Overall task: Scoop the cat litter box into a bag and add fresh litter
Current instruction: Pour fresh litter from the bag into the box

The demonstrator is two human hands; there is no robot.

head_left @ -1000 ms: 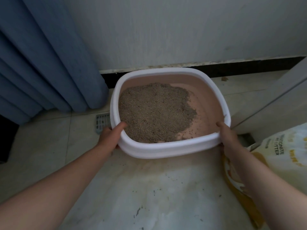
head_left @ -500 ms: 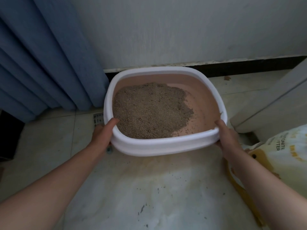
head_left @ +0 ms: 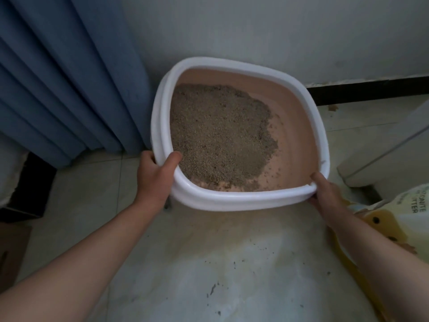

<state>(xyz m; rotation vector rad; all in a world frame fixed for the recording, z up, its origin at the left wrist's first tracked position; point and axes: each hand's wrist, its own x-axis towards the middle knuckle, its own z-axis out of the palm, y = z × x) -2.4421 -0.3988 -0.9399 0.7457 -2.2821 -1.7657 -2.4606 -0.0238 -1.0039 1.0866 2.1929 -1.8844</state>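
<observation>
Both hands hold the box by its near rim: the left hand at the 8 o'clock corner, thumb hooked inside and fingers wrapped round the outer lip, and the right hand at the 4 o'clock corner, thumb over the edge with its fingers hidden underneath. The box sits centre frame in front of the wall, just beside the curtain at 9 o'clock, and looks raised off the floor. No scoop shows, so this reads as a carrying or tipping step rather than scooping. The litter is heaped toward 9 o'clock, leaving bare pink bottom toward 3. The mouth faces up at the camera, seemingly tilted, and the long axis appears to run roughly 9 to 3, slightly skewed, though foreshortening makes that uncertain. Next the box needs both grips kept even so that nothing spills over the 9 o'clock rim, then a flat set-down within reach of the bag at 4 o'clock.
</observation>
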